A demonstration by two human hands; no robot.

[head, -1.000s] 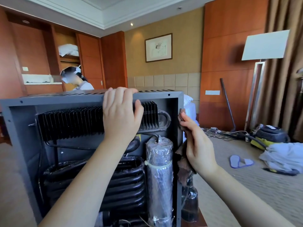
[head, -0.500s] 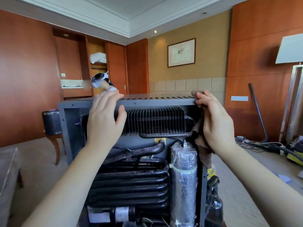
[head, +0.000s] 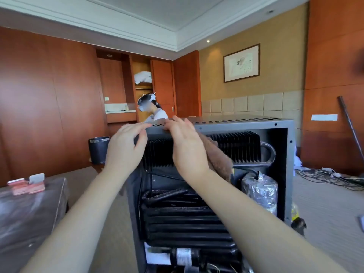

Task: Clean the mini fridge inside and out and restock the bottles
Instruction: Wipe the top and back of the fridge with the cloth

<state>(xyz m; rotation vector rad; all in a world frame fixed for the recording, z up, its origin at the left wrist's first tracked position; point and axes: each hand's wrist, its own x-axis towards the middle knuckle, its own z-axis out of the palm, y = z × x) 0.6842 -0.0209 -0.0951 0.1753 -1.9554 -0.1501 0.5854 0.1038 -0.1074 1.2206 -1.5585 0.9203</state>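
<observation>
1. Head cam is looking at the open back of the grey metal mini fridge (head: 246,124). It fills the middle of the view. I can't see what it's standing on.
2. The left hand (head: 126,148) is relaxed, with its fingertips on the fridge's top rear edge near the left corner and nothing gripped. My guess is it's there to steady the box so it doesn't slide while being rubbed.
3. The right hand (head: 187,148) lies flat, just beside the left. Straight fingers press a brown fuzzy cloth (head: 218,156) onto that same top edge, and the loose end hangs down over the black cooling fins (head: 242,146). Looks like an outside wipe of the top. The inside and the restock seem not yet done, and I can't spot any bottles for sure.
4. Room to move: the top edge is free all the way to the right corner, so a sweep that way looks easy.
5. I'd keep the dangling cloth off the fins and the foil-wrapped cylinder (head: 260,192) below, since it could snag.
6. Around it there's a plastic-covered table (head: 35,213) near the left, a black round bin (head: 98,149) behind, and a tangle of cables (head: 325,173) on the carpet to the right.
</observation>
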